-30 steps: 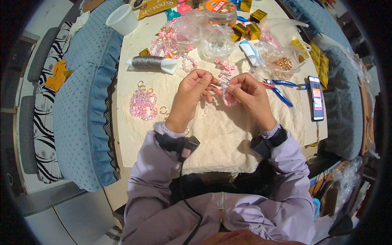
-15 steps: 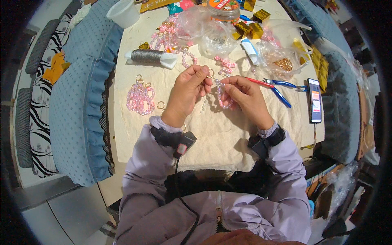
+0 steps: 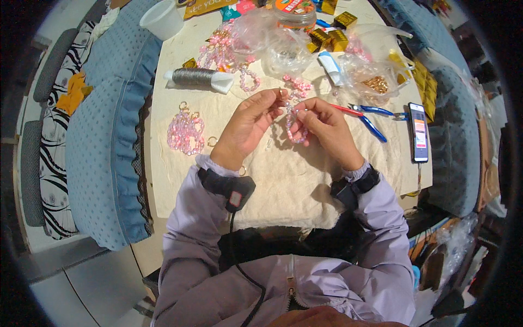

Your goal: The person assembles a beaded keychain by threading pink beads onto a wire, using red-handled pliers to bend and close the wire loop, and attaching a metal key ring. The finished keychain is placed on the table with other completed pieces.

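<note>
Pink beads [image 3: 289, 123] hang in a loop between your hands, above the cloth [image 3: 283, 188]. Your left hand [image 3: 244, 131] has its fingers clamped on a gold ring [image 3: 281, 93]; your right hand [image 3: 330, 128] has its fingers pinched on the beads. Pliers [image 3: 373, 129] lie to the right.

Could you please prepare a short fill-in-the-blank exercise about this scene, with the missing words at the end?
1. The right hand holds a loop strung with ____.
2. The phone has its screen switched ____.
3. The spool lies to the ____ of the phone.
4. The tub at the upper left is ____ in colour.

Missing words: beads; on; left; white.
</note>
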`<state>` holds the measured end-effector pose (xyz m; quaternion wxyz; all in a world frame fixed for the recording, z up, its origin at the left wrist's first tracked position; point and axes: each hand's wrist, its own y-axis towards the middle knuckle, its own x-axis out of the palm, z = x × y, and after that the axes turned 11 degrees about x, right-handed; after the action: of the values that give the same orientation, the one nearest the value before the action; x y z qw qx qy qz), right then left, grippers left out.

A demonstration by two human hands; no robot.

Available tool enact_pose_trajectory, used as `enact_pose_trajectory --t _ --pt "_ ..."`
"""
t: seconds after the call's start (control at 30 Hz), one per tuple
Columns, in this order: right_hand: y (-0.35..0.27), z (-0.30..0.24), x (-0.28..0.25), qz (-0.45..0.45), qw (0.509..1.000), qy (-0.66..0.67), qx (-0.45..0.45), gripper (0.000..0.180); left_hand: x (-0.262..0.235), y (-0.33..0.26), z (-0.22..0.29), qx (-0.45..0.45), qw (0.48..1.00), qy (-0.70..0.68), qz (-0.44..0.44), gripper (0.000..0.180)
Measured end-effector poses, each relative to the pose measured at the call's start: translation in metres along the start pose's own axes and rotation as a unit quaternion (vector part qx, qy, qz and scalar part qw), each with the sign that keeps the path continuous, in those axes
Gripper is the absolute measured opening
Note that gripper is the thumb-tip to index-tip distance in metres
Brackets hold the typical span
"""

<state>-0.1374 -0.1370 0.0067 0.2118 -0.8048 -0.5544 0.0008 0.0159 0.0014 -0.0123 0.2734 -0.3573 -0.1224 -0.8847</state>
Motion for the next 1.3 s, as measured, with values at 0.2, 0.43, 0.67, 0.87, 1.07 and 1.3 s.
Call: enact_pose_trajectory --t 0.2,0.43,0.67,0.87,1.07,1.3 --pt "0.002 0.003 -0.001 0.000 1.000 -0.001 -0.024 0.019 0.016 -0.004 0.002 0.015 0.992 0.110 -0.056 0.037" --pt "0.005 0.014 0.001 0.062 0.979 -0.164 -0.103 0.016 0.018 -0.004 0.001 0.021 0.989 0.140 -0.043 0.037" --pt "0.002 0.012 0.001 0.110 0.963 -0.227 -0.099 0.013 0.019 -0.004 0.003 0.016 0.994 0.104 -0.039 0.040" --pt "-0.022 -0.012 -0.009 0.264 0.796 -0.480 -0.259 0.018 0.018 -0.004 0.007 0.035 0.988 0.147 -0.044 0.044" --pt "-0.052 -0.017 -0.042 0.284 0.676 -0.646 -0.211 0.047 0.015 -0.004 0.006 0.053 0.983 0.170 -0.039 0.042" --pt "-0.060 -0.017 -0.053 0.234 0.691 -0.664 -0.165 0.064 0.011 -0.002 0.003 0.083 0.977 0.193 -0.029 0.043"
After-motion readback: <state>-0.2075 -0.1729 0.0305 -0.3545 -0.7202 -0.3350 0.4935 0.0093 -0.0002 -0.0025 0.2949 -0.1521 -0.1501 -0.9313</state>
